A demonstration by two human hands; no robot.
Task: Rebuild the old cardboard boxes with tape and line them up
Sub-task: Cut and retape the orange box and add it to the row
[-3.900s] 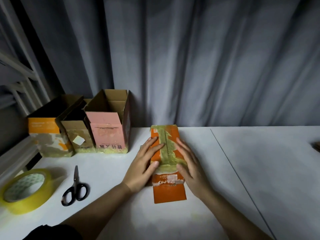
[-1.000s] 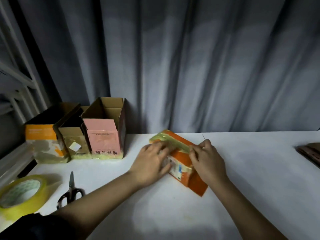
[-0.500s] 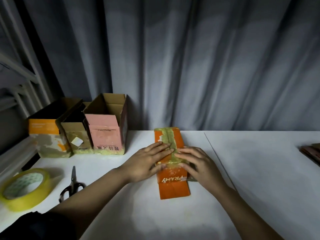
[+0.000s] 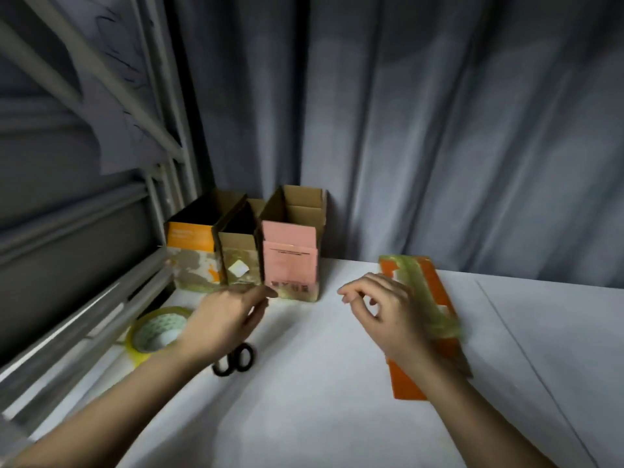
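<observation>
1. Both hands have come off the orange box (image 4: 435, 292), which half a second ago they were pressing flat along its taped seam. It now lies on the table (image 4: 320, 417) to the right, with nothing holding it.
2. My reading of the left hand (image 4: 223, 319) is that it is heading for the tools. It hangs over the scissors (image 4: 234, 361) and just beside the tape roll (image 4: 157, 332), its fingers loosely curled and slightly apart, gripping nothing.
3. Over the near left edge of the orange box, the right hand (image 4: 388, 319) hovers with its fingers bent and spread, the thumb and forefinger close together but pinching nothing that I can make out.
4. Yellowish tape runs lengthwise down the orange box, and its near end looks loose and rumpled. That probably explains the reach for more tape.
5. Tape roll and scissors sit together at the left edge of the table, within reach of the left hand.
6. Three finished boxes stand upright and open-topped in a row against the curtain (image 4: 439, 130): an orange-banded box (image 4: 192, 258), a small brown box (image 4: 239, 261) and a pink box (image 4: 290, 265), touching side by side. A spot to the right of the pink box looks like where the orange box would go.
</observation>
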